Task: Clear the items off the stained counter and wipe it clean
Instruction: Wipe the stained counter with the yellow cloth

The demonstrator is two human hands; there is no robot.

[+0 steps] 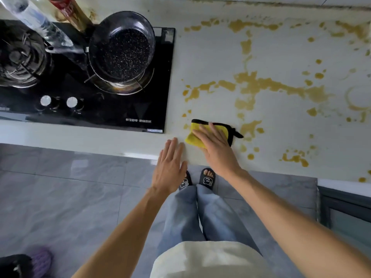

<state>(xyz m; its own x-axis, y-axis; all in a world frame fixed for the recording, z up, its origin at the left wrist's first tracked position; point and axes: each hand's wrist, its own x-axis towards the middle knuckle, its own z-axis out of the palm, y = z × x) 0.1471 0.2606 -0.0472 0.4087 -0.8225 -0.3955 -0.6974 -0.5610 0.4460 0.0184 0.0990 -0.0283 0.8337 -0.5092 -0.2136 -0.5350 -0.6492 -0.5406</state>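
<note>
The stained tabletop [281,57] carries no loose items; wiping remains. The right hand [215,146] presses flat on the yellow cloth [193,135]; the left hand [170,166] rests open, empty.

Counter [281,57] right of stove [140,101] lies open, seemingly unobstructed.

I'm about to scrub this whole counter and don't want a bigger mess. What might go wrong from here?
The right hand presses one small yellow cloth against many brown stains; it may smear them rather than lift them. Wiping leftward could push residue onto the black stove. Wiping toward the counter edge could drip onto the floor.
</note>
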